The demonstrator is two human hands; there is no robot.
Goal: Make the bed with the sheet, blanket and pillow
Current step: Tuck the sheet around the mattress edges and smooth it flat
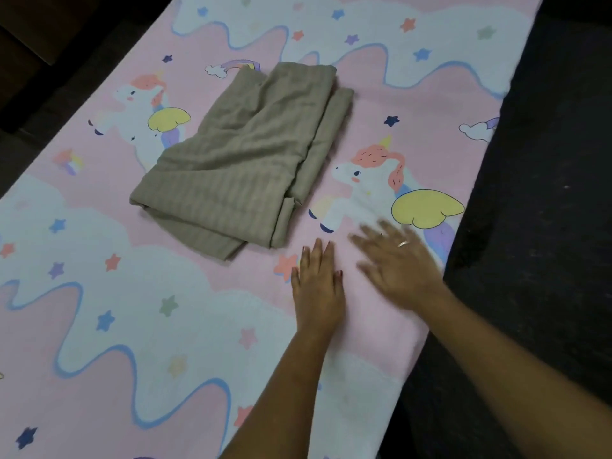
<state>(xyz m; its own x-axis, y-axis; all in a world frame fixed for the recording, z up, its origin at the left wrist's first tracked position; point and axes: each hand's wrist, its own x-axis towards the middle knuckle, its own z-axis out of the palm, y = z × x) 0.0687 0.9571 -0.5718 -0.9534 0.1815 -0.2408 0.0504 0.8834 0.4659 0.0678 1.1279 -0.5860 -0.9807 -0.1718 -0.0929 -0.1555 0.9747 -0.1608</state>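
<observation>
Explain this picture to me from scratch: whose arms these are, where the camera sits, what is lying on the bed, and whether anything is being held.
There is no machine here. A person wears a camera on the head, so the single picture looks forward and down at their own arms. The left hand and the right hand both lie flat with straight fingers on the sheet, which is pink with unicorns, clouds and stars and covers the bed. The right hand is blurred and wears a ring. Neither hand holds anything. Just beyond the fingertips lies a folded beige blanket, untouched and not yet spread. No pillow shows in this picture. The dark strip on the right is past the bed's edge.
</observation>
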